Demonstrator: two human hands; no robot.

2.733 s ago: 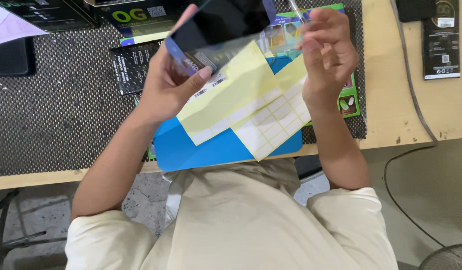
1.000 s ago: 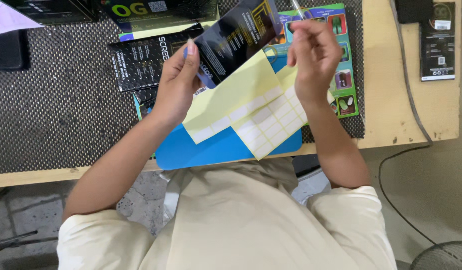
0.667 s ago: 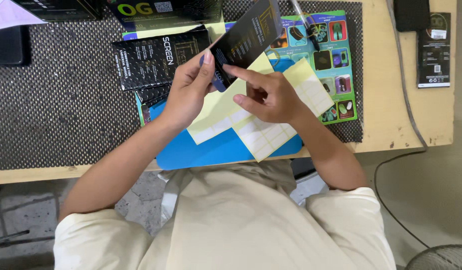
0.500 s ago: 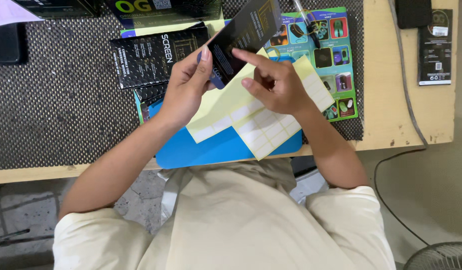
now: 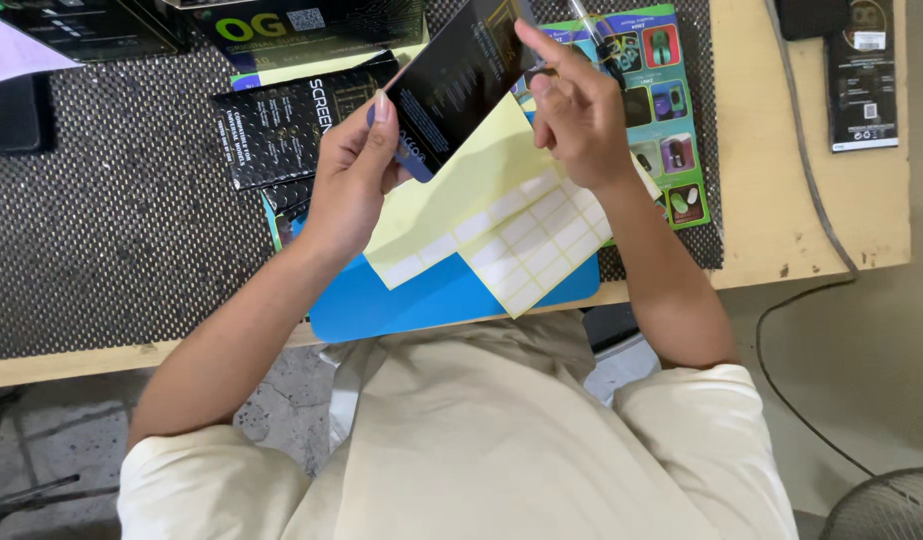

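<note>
- Hands first: the left hand [image 5: 353, 175] pinches a flat black packet [image 5: 451, 82] by its lower end and holds it tilted up above the desk [image 5: 811, 215].
- Right hand [image 5: 579, 112] has its fingers curled, with the pointing finger pressed on the packet's top edge.
- Yellow sticker sheets [image 5: 501, 215] lie under both hands on a blue mat [image 5: 421, 300].
- My guess: a small sticker is being pressed onto the packet. Next comes a firm rub to smooth it flat.
</note>
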